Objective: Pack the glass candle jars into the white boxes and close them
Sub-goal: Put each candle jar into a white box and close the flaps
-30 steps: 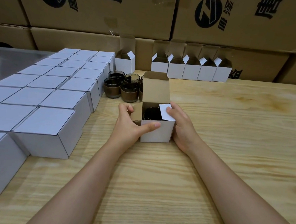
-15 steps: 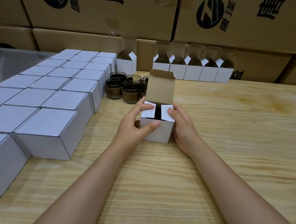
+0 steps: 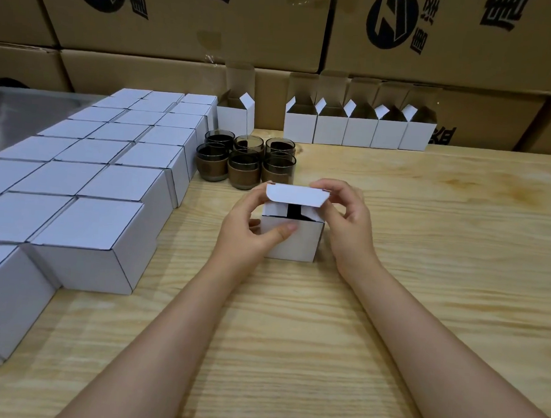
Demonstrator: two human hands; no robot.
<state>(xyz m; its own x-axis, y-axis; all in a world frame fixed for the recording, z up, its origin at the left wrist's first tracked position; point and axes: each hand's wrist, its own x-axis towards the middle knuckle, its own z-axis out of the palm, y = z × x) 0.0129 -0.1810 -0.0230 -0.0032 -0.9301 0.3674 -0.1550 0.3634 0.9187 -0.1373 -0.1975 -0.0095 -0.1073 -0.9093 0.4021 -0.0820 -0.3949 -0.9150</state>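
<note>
With many closed boxes [image 3: 106, 184] banked left, your left hand [image 3: 250, 230] grips the white box [image 3: 293, 242] on the counter [image 3: 428, 236] and your right hand [image 3: 348, 220] pinches its half-folded lid [image 3: 296, 195], leaving six jars [image 3: 244, 164] and six open boxes [image 3: 358, 131] to pack.

White box [image 3: 293, 241] upright, lid half-folded; six jars [image 3: 244, 165] behind.

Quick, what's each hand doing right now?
Left hand: grips the white box, thumb on its front, fingers at the lid.
Right hand: pinches the lid's right corner.
</note>
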